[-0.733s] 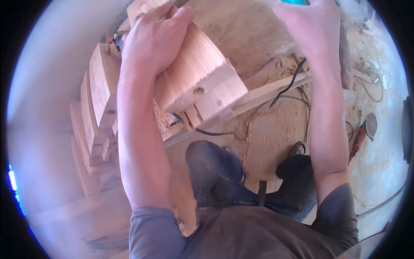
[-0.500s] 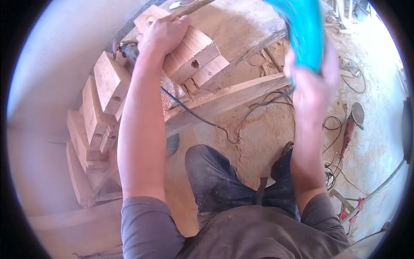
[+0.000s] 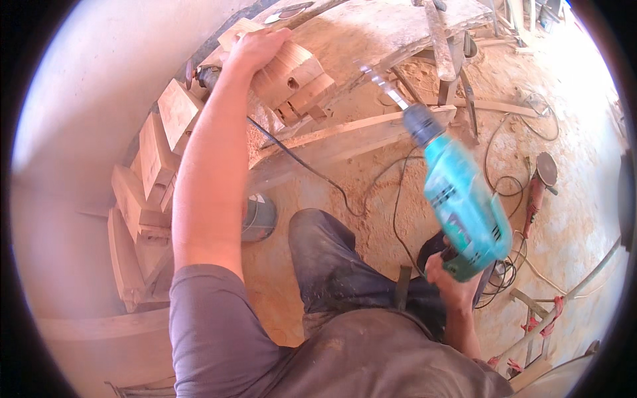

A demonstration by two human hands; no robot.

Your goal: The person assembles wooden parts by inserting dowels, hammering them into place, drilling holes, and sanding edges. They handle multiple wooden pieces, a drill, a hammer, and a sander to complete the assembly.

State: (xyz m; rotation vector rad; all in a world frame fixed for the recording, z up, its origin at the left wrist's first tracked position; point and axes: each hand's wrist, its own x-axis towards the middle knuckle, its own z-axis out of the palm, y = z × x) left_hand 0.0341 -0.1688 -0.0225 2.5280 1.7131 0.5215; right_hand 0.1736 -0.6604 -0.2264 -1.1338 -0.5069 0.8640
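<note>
My left hand (image 3: 260, 48) rests on top of a pale wooden block (image 3: 292, 78) that has a round hole drilled in its side. The block lies on a dusty workbench (image 3: 371, 40). My right hand (image 3: 452, 284) grips the handle of a teal electric drill (image 3: 461, 205), held low near my right thigh. Its long twist bit (image 3: 383, 87) points up and to the left, well clear of the block. A black cord (image 3: 312, 169) runs down from the bench edge across the sawdust floor.
Several cut wooden blocks (image 3: 156, 159) are stacked along the wall at left. A grey bucket (image 3: 260, 217) stands by my left leg. An angle grinder (image 3: 541, 179) and coiled cables (image 3: 511, 265) lie on the sawdust floor at right. A plank (image 3: 345, 142) slants below the bench.
My right hand has dropped from up near the bench down to my thigh, bringing the drill away from the block. The left hand stays on the block.
</note>
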